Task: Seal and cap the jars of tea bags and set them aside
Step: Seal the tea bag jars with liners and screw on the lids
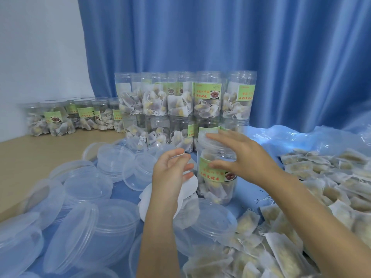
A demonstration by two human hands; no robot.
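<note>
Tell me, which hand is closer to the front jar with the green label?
Right. The right hand holds the jar at its top; the left hand is just beside it, on its left.

Green jar label (210, 173) (blurred); print illegible

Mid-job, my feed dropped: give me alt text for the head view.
The right hand grasps the top of a filled, labelled jar, while the left hand hangs beside it over white discs. Clear lids lie left, loose tea bags right, stacked jars behind.
</note>
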